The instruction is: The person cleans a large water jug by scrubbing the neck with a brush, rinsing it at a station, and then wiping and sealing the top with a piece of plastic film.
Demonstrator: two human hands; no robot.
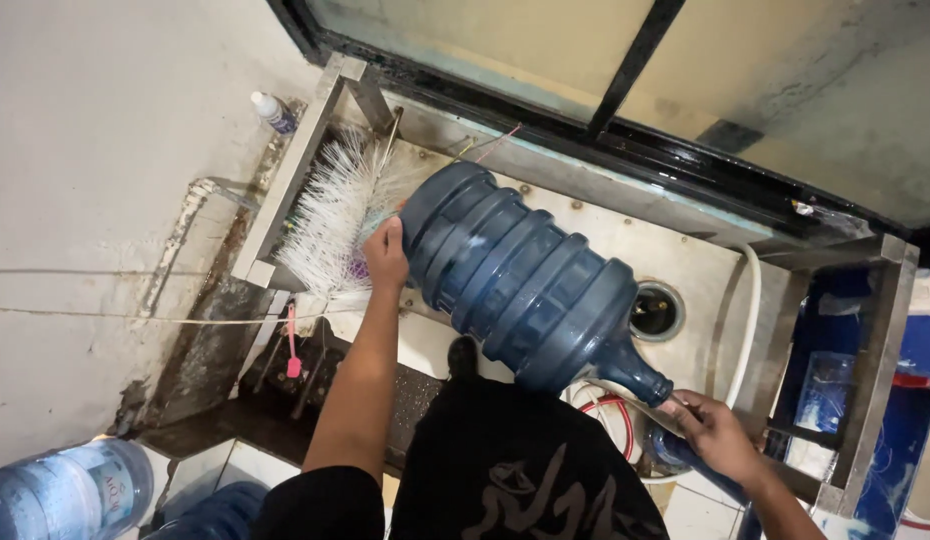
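Note:
A large dark blue ribbed water jug (pixel 530 285) lies tilted over a steel wash basin (pixel 685 240), its neck pointing down to the right. My left hand (pixel 386 253) presses on the jug's base end, beside a big white bristle brush (pixel 335 215). My right hand (pixel 713 430) is at the jug's mouth, fingers closed around a thin shiny metal piece that touches the neck.
A round drain hole (pixel 657 311) sits in the basin. A white hose (pixel 753 320) runs along the right side. A clear filled jug (pixel 70 490) lies at the bottom left. A small bottle (pixel 273 110) stands on the basin's far-left corner. Glass panels are behind.

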